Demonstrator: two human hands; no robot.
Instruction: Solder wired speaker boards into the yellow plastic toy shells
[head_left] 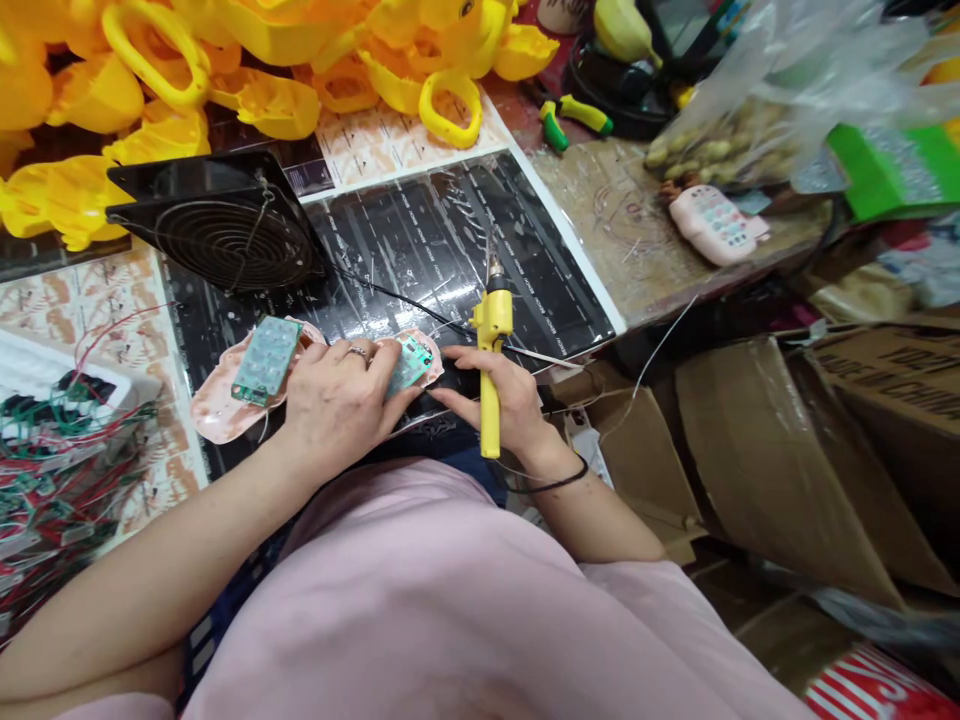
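Note:
My left hand (337,395) lies over a small pink shell with a green circuit board (411,362) in it, fingers curled on it and pressing it to the black mat (450,250). My right hand (502,395) grips a yellow soldering iron (491,350) upright, tip pointing away from me, just right of that board. A thin wire runs from the board area to the right. A second pink shell with a green circuit board (264,362) lies left of my left hand.
A black fan (217,230) stands at the mat's back left. Yellow plastic parts (225,60) pile up behind it. Red and green wired boards (52,450) fill a tray at left. A pink toy phone (716,225), bags and cardboard boxes (750,450) are at right.

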